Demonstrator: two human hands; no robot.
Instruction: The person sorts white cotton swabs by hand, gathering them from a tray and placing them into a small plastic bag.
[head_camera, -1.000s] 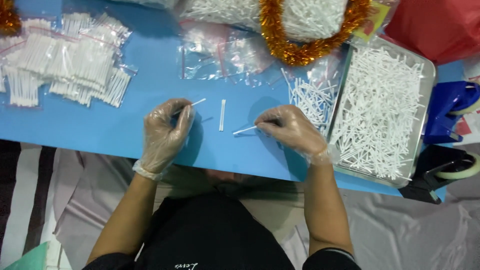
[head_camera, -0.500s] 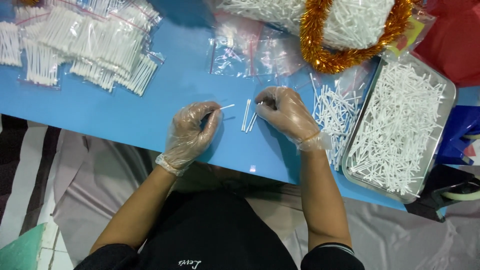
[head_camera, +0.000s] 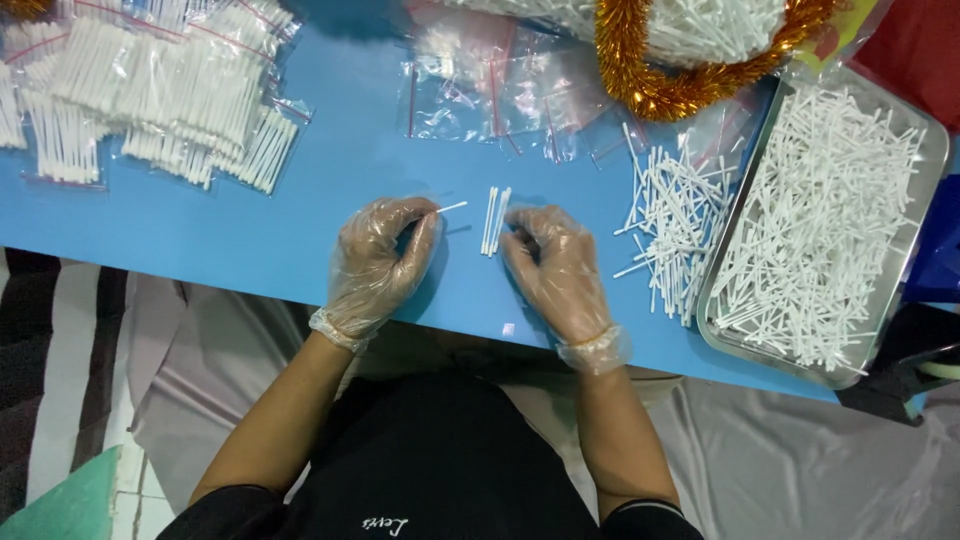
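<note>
Small bundle of sticks (head_camera: 494, 220): a few short white sticks lie side by side on the blue table (head_camera: 240, 250), between my two hands, pointing away from me.
My right hand (head_camera: 556, 268): in a clear plastic glove, fingers curled and narrow, fingertips touching the near end of that bundle; I cannot tell whether I am gripping it.
My left hand (head_camera: 380, 262): also gloved, closed around a single white stick (head_camera: 450, 207) whose far end pokes out to the right of my fingers.
Loose pile of sticks (head_camera: 672, 230): scattered on the table just right of my right hand.
Metal tray (head_camera: 925, 190): at the right edge, heaped with many more white sticks, touching the loose pile's side.
Empty clear bags (head_camera: 495, 95): small zip bags with red seal lines, lying on the far side of the table beyond my hands.
Filled bags (head_camera: 160, 95): far left, packed with white sticks, stacked over each other.
Gold tinsel (head_camera: 680, 70): a loop at the far edge, around a large bag of sticks.
</note>
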